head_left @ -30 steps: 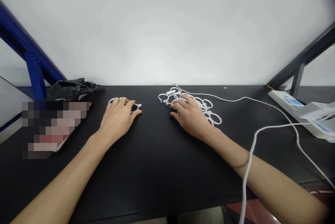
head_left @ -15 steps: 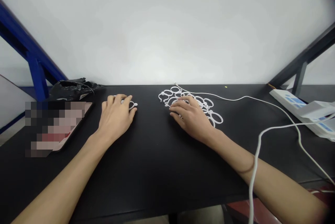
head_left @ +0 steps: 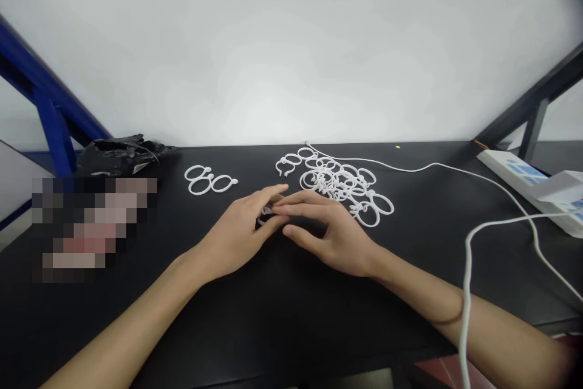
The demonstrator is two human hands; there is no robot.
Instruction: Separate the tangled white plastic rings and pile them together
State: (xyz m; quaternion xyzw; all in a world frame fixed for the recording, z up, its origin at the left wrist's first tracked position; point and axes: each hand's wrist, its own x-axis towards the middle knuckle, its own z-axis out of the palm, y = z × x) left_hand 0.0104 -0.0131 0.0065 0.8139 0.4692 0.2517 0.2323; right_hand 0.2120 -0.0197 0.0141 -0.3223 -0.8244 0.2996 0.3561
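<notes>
In front of me, over the near side of the black table, my two hands meet at the fingertips. My left hand is closed round a white plastic ring, mostly hidden by the fingers. The fingers of my right hand are bent in against the same ring and my left fingertips; its thumb lies a little apart below. Behind my right hand lies a tangled pile of white plastic rings, each with a small knob. Three more such rings lie together behind my left hand.
A white cable runs from behind the pile to the right, and a thicker loop hangs over my right forearm. At right stands a white and blue box. Crumpled black plastic and a blurred-out patch are at left, beside a blue frame.
My left hand has left the rings at left and moved right and nearer. My right hand has come off the pile toward it, and a ring now shows between them.
</notes>
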